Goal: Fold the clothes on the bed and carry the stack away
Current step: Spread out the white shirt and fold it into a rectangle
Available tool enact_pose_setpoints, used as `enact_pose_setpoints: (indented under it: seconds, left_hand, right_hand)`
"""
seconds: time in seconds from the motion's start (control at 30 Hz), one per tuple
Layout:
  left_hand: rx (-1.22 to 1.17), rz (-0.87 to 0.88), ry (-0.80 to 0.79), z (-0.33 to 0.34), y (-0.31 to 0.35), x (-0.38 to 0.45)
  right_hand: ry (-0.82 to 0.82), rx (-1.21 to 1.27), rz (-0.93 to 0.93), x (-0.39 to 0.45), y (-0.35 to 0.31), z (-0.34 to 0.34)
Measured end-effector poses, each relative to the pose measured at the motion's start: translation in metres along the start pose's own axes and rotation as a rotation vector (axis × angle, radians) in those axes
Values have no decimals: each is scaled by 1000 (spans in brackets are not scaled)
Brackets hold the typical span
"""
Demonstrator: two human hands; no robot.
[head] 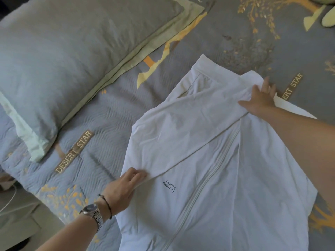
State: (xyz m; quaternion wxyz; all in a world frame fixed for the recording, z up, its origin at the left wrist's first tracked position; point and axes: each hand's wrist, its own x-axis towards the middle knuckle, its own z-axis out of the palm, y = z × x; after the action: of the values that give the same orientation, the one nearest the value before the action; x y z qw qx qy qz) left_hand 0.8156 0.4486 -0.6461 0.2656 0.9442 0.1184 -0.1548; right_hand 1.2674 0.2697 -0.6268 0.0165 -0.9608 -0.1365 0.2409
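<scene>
Two-handed pinning of jacket (208, 160), spread front-up on bed (112, 109), sleeve (181, 127) folded across chest. Left hand (123, 189) pressing fold's near corner, right hand (261, 100) splayed on far shoulder; fingers (137, 175) straight, grasping nothing. Could spring open or skew on letting go: soft crease, slippery cloth, ridge of zip (208, 180) underneath.

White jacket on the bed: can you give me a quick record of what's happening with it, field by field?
Garment: white jacket, front up, spread on the bedspread
Fastening: zipper closed
Fold: one sleeve laid diagonally across the front
Left hand: fingers rest on the sleeve's near edge; wristwatch on that wrist
Right hand: fingers spread, pressing the sleeve's far end
Nearby: grey pillow left of the jacket
Folded stack: none in view
</scene>
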Motion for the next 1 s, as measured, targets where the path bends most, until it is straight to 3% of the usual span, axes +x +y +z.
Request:
enact_pose_setpoints:
  seconds: [0.27,0.5,0.83,1.0]
  left_hand:
    - [-34,-26,-19,0,1,-2]
    - [-162,-179,-210,-18,6,16]
    - [-149,-465,138,-52,26,49]
    - [-148,-436,201,-50,36,40]
  right_hand:
    - [-115,7,-51,-3,10,14]
    - [-127,-7,-82,-14,14,7]
    - [-58,20,-79,-57,24,-3]
    - [-58,75,-14,-103,46,-1]
